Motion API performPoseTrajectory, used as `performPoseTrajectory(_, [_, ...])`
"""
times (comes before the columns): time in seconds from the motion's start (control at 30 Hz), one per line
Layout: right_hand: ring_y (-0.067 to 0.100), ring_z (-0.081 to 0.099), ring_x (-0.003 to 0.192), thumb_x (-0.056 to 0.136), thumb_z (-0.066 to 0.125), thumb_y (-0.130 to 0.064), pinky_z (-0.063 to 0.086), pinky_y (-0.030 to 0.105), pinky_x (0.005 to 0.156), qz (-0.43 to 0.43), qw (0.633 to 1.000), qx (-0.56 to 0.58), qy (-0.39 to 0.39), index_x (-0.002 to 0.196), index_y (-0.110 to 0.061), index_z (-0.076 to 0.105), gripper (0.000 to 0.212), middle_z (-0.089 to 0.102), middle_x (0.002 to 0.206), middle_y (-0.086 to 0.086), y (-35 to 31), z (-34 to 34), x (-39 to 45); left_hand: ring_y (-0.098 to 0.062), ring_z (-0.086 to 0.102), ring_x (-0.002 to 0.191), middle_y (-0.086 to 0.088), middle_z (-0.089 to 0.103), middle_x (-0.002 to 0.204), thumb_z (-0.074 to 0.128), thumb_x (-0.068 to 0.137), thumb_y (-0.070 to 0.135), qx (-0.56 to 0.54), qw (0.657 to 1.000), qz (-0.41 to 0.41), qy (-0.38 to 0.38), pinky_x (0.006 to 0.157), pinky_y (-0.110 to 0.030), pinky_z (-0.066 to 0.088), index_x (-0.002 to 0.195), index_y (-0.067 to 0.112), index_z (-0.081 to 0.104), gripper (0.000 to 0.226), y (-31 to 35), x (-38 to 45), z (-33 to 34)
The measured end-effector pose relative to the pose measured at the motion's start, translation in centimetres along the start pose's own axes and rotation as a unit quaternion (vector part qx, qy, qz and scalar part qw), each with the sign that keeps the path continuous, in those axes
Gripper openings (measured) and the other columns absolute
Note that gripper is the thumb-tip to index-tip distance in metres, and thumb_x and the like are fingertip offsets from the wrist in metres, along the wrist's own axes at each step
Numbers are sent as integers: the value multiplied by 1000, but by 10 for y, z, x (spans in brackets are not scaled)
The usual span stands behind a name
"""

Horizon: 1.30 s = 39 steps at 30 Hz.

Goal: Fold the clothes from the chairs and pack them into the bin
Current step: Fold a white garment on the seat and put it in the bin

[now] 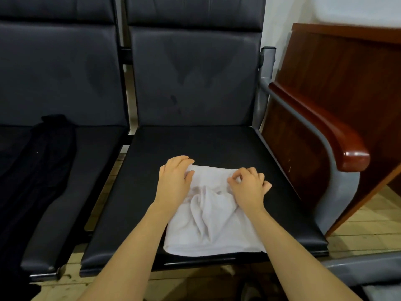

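Note:
A white garment [208,222] lies partly folded on the seat of the right-hand black chair [191,142], bunched into wrinkles at its middle. My left hand [173,177] lies on its far left corner, fingers over the cloth's edge and thumb on top. My right hand [249,183] rests on the far right part with fingers curled, thumb and forefinger pinching the cloth. A black garment [41,153] is draped along the seat of the left chair [71,166]. No bin is in view.
A grey metal armrest [267,68] ends the chair row on the right. Right beside it stands a dark red wooden cabinet with a rounded arm [338,135]. Pale tiled floor [360,231] shows under and between the seats.

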State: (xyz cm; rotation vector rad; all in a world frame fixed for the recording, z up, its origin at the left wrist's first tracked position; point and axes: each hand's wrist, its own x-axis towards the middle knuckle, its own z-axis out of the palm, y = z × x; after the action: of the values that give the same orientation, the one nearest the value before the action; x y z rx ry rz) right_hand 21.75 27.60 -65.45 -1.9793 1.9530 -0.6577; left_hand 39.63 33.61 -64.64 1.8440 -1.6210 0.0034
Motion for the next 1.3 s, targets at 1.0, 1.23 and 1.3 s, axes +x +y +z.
performPoseTrajectory(1.0, [6, 26, 139, 104, 21, -36, -10, 40, 114, -110, 980, -33, -163, 136, -24, 48, 44, 37, 150, -5, -3, -24, -17, -6, 9, 144, 10, 22, 155, 19, 104, 30, -10, 970, -53, -238, 115, -37, -3, 143, 26, 37, 43, 4, -20, -6])
performPoseTrajectory(1.23, [-1, 40, 105, 95, 50, -43, 14, 28, 102, -151, 971, 51, -179, 126, -32, 56, 33, 57, 119, -18, -25, -29, -59, -8, 24, 139, 7, 24, 154, 28, 102, 36, 70, 966, 32, -247, 111, -28, 7, 144, 29, 35, 43, 9, -58, -39])
performPoseTrajectory(1.3, [9, 47, 112, 93, 52, -43, 15, 28, 93, -138, 978, 25, -154, 127, -31, 56, 36, 59, 122, -12, -25, -19, -62, -10, 19, 141, 4, 18, 157, 27, 102, 37, 103, 957, 41, -266, 113, -31, 8, 147, 27, 29, 46, 6, -68, -43])
